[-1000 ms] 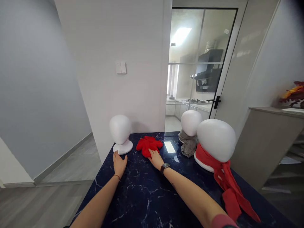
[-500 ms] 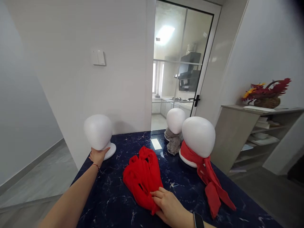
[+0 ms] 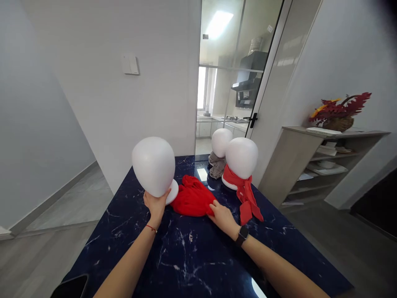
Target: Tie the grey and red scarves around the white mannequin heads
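My left hand grips the neck of a bare white foam mannequin head, which leans toward me on its round base on the dark blue marble table. Just right of it lies a crumpled red scarf. My right hand, with a dark watch on the wrist, pinches that scarf's near right edge. Farther back stand two more white heads: one wears a red scarf that hangs down onto the table, the other has a grey scarf around its base.
A black phone lies at the table's near left corner. A white wall with a light switch stands behind the table, beside a glass kitchen door. At right is a grey shelf unit with a flower basket on top.
My left hand has dragged the bare head nearer and tilted it. My right hand has moved the red scarf along the table, now beside that head's base. The camera view shifted.
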The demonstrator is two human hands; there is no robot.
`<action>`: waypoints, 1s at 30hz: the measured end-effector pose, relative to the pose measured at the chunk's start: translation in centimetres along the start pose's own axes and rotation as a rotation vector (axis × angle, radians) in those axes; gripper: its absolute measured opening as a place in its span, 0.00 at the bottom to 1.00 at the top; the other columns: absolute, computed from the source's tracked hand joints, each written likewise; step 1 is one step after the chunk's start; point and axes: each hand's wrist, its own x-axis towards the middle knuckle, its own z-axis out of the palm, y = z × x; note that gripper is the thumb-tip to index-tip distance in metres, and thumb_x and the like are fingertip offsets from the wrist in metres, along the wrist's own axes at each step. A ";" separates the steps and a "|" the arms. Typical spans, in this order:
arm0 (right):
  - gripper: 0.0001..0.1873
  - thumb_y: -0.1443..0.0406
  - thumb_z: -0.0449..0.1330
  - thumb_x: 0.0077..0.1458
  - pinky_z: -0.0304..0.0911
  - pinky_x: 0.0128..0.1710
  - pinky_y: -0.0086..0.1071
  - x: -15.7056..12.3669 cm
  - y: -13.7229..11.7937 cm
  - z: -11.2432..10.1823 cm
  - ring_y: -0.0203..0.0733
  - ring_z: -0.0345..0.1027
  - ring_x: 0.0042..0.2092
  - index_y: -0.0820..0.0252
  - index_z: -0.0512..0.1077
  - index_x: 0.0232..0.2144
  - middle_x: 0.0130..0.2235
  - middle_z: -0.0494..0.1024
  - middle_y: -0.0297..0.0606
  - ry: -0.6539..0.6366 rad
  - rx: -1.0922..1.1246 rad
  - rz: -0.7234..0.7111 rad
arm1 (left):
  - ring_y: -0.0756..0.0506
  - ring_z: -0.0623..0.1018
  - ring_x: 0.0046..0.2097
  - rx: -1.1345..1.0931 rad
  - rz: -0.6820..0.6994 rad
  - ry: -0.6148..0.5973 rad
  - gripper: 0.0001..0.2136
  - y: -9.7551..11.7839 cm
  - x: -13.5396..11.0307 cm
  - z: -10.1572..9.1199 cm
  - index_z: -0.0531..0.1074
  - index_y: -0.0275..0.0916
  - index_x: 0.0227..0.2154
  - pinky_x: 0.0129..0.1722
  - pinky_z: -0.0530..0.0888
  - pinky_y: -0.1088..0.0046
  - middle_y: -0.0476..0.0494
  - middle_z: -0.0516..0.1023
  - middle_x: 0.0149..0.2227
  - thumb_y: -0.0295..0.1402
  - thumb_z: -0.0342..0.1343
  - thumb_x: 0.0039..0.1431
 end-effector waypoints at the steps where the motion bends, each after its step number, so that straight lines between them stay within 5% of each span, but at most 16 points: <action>1: 0.09 0.61 0.55 0.57 0.58 0.29 0.28 -1.0 1.0 -0.1 0.38 0.70 0.32 0.58 0.69 0.38 0.40 0.70 0.40 0.008 -0.028 0.045 | 0.32 0.63 0.58 0.005 0.030 -0.001 0.40 0.0 -1.6 -0.7 0.62 0.35 0.50 0.55 0.61 0.56 0.33 0.68 0.51 0.50 0.65 0.32; 6: 0.14 0.57 0.51 0.59 0.60 0.29 0.29 -6.7 4.7 -1.1 0.38 0.70 0.32 0.58 0.72 0.33 0.37 0.71 0.39 0.063 -0.007 0.140 | 0.33 0.62 0.58 0.066 0.162 -0.063 0.39 -0.9 -7.7 -4.0 0.60 0.39 0.52 0.56 0.59 0.56 0.36 0.67 0.53 0.47 0.65 0.35; 11: 0.17 0.57 0.47 0.61 0.65 0.41 0.32 -11.4 4.5 -1.3 0.40 0.70 0.40 0.58 0.72 0.32 0.40 0.74 0.40 0.175 0.368 0.115 | 0.33 0.64 0.55 0.082 0.155 -0.110 0.37 -1.3 -10.8 -5.7 0.60 0.38 0.51 0.53 0.62 0.54 0.36 0.68 0.49 0.48 0.63 0.37; 16: 0.14 0.61 0.50 0.59 0.60 0.53 0.42 -14.6 1.1 0.2 0.46 0.65 0.50 0.60 0.70 0.44 0.47 0.72 0.46 0.411 0.587 0.146 | 0.32 0.64 0.55 0.077 0.096 -0.092 0.38 -0.9 -11.6 -6.0 0.61 0.38 0.48 0.51 0.64 0.54 0.36 0.70 0.46 0.53 0.63 0.34; 21: 0.15 0.70 0.50 0.54 0.62 0.51 0.45 -15.7 -1.5 1.2 0.47 0.65 0.49 0.60 0.69 0.43 0.45 0.73 0.45 0.393 0.595 0.161 | 0.33 0.65 0.54 0.105 0.149 -0.084 0.38 -1.4 -11.5 -6.0 0.61 0.37 0.48 0.51 0.64 0.56 0.35 0.69 0.46 0.53 0.62 0.35; 30: 0.23 0.77 0.46 0.49 0.64 0.45 0.40 -16.0 -2.2 0.7 0.45 0.65 0.44 0.57 0.70 0.44 0.41 0.72 0.42 0.333 0.473 0.149 | 0.33 0.64 0.56 0.030 0.150 -0.123 0.38 -1.3 -11.5 -6.5 0.59 0.36 0.52 0.54 0.62 0.54 0.34 0.68 0.50 0.50 0.62 0.38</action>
